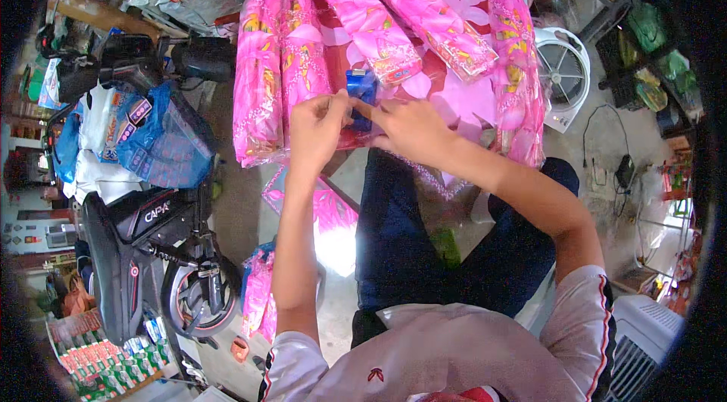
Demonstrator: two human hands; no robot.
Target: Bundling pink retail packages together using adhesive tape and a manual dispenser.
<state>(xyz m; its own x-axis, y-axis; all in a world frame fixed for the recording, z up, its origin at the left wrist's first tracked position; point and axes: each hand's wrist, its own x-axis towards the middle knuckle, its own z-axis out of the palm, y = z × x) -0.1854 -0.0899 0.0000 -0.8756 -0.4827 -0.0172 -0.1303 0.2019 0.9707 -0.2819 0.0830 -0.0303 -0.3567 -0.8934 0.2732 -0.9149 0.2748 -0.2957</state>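
My left hand [319, 128] and my right hand [413, 126] meet at the near edge of a table covered by a red cloth with pink flowers [454, 107]. The fingers of both are drawn together, tips almost touching; anything between them is too small to make out. Just beyond the fingertips stands a blue tape dispenser [361, 85], partly hidden by my hands. Long pink flower-printed packages in clear plastic surround it: two packages [259, 73] at the left, two slanting packages [367, 20] behind, and an upright stack [518, 73] at the right.
A black electric bike [136, 250] with blue bags [166, 137] stands to the left. A white round fan [564, 73] is right of the table. More pink packages [260, 296] lie low at the left, by my leg. A white slatted appliance [644, 341] sits at lower right.
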